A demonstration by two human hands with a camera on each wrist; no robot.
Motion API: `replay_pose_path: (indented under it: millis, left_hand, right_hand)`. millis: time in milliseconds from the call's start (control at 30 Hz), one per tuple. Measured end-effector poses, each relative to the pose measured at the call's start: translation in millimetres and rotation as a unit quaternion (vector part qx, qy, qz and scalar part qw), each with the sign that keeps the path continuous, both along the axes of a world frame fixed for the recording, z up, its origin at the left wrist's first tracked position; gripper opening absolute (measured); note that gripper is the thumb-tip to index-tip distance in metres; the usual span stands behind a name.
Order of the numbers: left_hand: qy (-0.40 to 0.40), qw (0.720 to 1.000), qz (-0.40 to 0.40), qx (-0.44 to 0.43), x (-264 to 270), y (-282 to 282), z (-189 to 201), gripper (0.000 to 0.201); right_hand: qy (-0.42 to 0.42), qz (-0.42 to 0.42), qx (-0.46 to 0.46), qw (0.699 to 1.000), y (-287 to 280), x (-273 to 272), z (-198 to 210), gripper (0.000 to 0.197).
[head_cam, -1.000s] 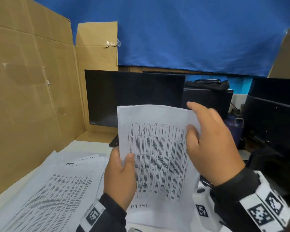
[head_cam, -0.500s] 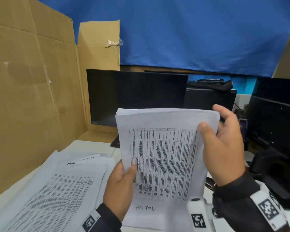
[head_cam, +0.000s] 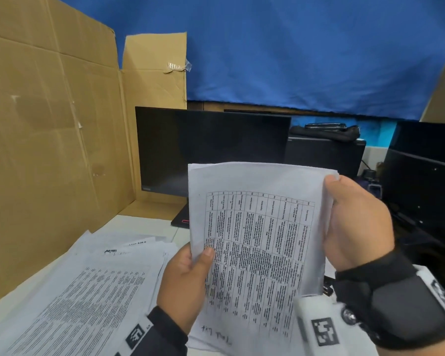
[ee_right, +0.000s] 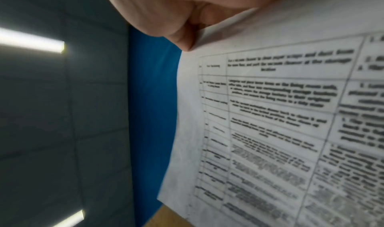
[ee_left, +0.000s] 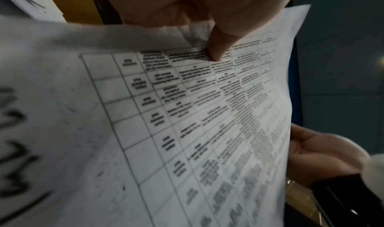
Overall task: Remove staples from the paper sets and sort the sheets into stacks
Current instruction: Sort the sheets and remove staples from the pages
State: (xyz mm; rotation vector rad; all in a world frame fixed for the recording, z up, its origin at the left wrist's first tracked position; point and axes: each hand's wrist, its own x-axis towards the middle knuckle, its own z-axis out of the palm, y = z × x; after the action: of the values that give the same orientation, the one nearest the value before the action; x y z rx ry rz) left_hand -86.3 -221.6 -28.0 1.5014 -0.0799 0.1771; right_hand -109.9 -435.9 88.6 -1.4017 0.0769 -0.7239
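Observation:
I hold a set of printed sheets (head_cam: 257,227) upright in front of me, its top page a table with handwriting at the bottom. My left hand (head_cam: 188,276) pinches its left edge, thumb (ee_left: 218,49) on the printed face. My right hand (head_cam: 355,222) grips the right edge near the top corner, thumb in front and fingers behind. The same set (ee_right: 280,132) fills the right wrist view, held at its edge by my right hand (ee_right: 187,16). No staple shows. Loose printed sheets (head_cam: 82,291) lie spread on the white table at the left.
A tall cardboard wall (head_cam: 49,150) stands along the left. A dark monitor (head_cam: 211,150) stands behind the papers, and more black equipment (head_cam: 421,188) fills the right. A blue cloth (head_cam: 293,52) hangs at the back.
My right hand slid from the upper middle of the set to its right edge and gripped it there. The set tilted more upright; my left hand kept its pinch.

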Motion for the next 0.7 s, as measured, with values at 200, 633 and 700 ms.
replay_pose_path:
  millis: [200,633,700]
  left_hand:
    - [-0.043,0.998,0.006,0.051,-0.5,7.8,29.7,0.021]
    - [-0.304,0.794,0.065,0.522,-25.1,-11.2,65.6,0.016]
    - [-0.329,0.753,0.088,0.562,-31.8,-19.5,75.0,0.013]
  right_hand:
    - [0.052,-0.061,-0.100,0.992,-15.7,-7.8,10.3,0.016]
    - [-0.136,-0.203,-0.742,0.625,55.2,-50.8,-18.3,0.055]
    - [-0.080,-0.190,-0.753,0.625,56.4,-43.8,-24.4,0.039]
